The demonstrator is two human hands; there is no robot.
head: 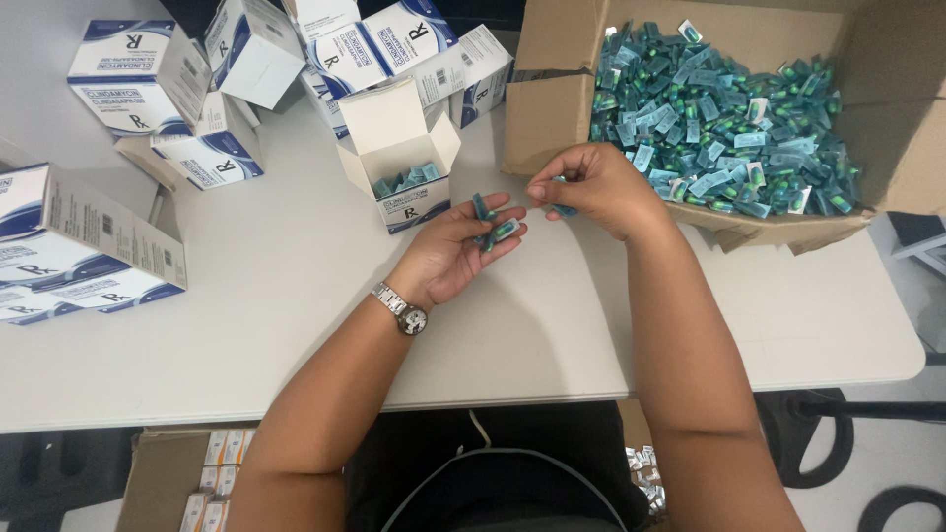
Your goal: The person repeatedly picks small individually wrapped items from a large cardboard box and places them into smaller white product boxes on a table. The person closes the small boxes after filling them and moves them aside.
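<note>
Left hand [455, 246], palm up at frame centre, cradles several teal capsule blister strips [493, 229]; right hand [591, 187] pinches another strip just beside them. The small open carton [399, 148] stands above, near the cardboard box [552, 108] of loose strips. Strips are best aligned flat, edges even, before insertion into the carton.
</note>
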